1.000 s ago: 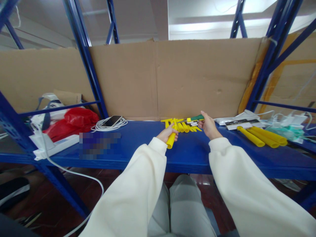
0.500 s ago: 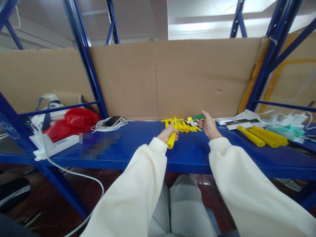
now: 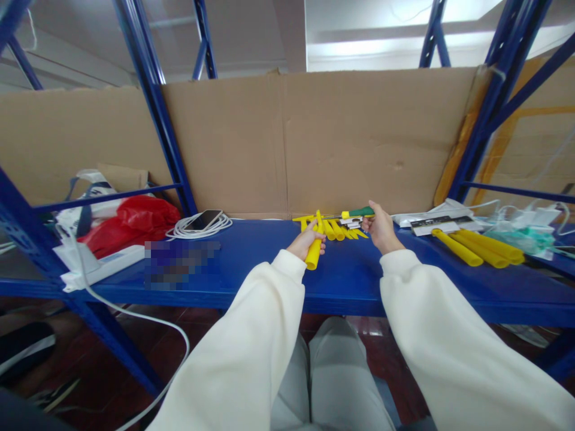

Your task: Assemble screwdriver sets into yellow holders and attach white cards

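My left hand (image 3: 306, 240) is closed around a yellow plastic handle (image 3: 313, 258), its wide round end tilted toward me. In my right hand (image 3: 381, 228) is a screwdriver (image 3: 359, 213) with a green and yellow grip. Its shaft points left and meets the upper part of the yellow handle; the exact contact is too small to make out. Behind and between my hands lie several more yellow handles (image 3: 335, 230) and thin yellow pieces (image 3: 354, 233) on the blue shelf (image 3: 260, 263).
To the right are several loose yellow handles (image 3: 485, 248) beside a white and black package (image 3: 444, 225). At left, a phone (image 3: 204, 220) rests on a coiled white cable (image 3: 179, 230), near a red bag (image 3: 135, 221) and a white power strip (image 3: 112, 263). Cardboard (image 3: 336, 143) walls the back.
My left hand and the yellow handle have shifted very slightly to the right. The screwdriver and my right hand look almost unchanged.
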{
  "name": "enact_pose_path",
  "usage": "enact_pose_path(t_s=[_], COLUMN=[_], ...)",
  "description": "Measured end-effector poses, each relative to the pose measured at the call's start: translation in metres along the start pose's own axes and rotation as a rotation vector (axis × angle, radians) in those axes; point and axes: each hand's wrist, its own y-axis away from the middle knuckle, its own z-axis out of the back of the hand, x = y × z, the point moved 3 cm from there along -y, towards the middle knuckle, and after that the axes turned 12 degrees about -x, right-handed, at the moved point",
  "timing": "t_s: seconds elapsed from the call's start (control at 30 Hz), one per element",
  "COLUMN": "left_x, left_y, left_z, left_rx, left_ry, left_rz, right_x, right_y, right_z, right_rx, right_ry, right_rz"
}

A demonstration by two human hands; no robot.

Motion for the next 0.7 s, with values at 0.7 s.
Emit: enact_pose_path(t_s=[0.7], left_x=[-0.01], left_y=[-0.007], left_z=[0.02], left_rx=[-0.301], left_ry=[0.095], left_rz=[-0.16], right_x=[0.005], right_y=[-0.022], right_z=[0.032], right_rx=[-0.171], right_ry=[0.003], right_rz=[-0.039])
